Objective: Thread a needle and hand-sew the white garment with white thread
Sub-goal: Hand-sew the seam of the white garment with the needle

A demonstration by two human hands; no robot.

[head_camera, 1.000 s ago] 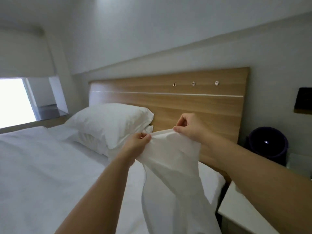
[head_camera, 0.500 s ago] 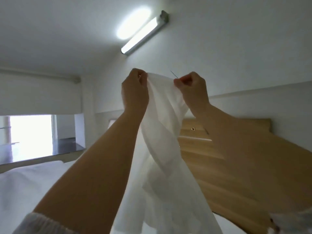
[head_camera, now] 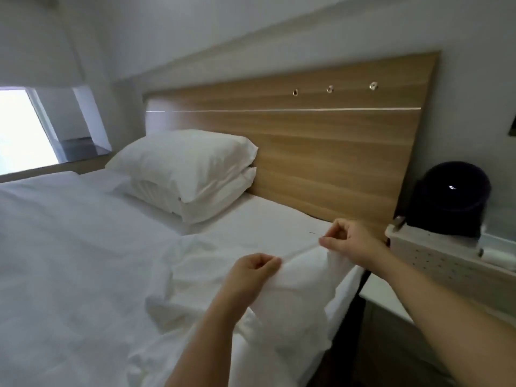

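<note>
**Needle in right hand, cloth edge stretched between both hands**

Head view:
- The white garment (head_camera: pixel 293 297) is bunched at the near right edge of the bed (head_camera: pixel 69 261) and spills over the side.
- Left hand (head_camera: pixel 255 270): fingers curled, pinching the top edge of the cloth.
- Right hand (head_camera: pixel 350 243): farther and to the right, also curled. It pinches the same edge and holds the needle (head_camera: pixel 317 234).
- The edge between the two pinches is pulled into a taut ridge, with its long axis running near-left to far-right.
- The needle sticks out of the right fingertips pointing left, roughly level, just on the far side of the ridge. It doesn't look to be in the cloth.
- Thread: none visible, since it's white on white and too fine. Can't confirm the needle is threaded.

My read:
- The right hand does the work and the left is the anchor.
- The needle lies nearly parallel to the ridge, tip toward the left hand. The next stitch needs the tip swung toward the near side and into the ridge between the pinches.
- That gap is short, so the left fingers sit close to the tip's path and could get pricked.

Around it:
- Stacked pillows (head_camera: pixel 190 163) sit far left against the wooden headboard (head_camera: pixel 321 141).
- Right of the bed is a white perforated box (head_camera: pixel 435 255) with a dark round object (head_camera: pixel 449 196) behind it.
</note>
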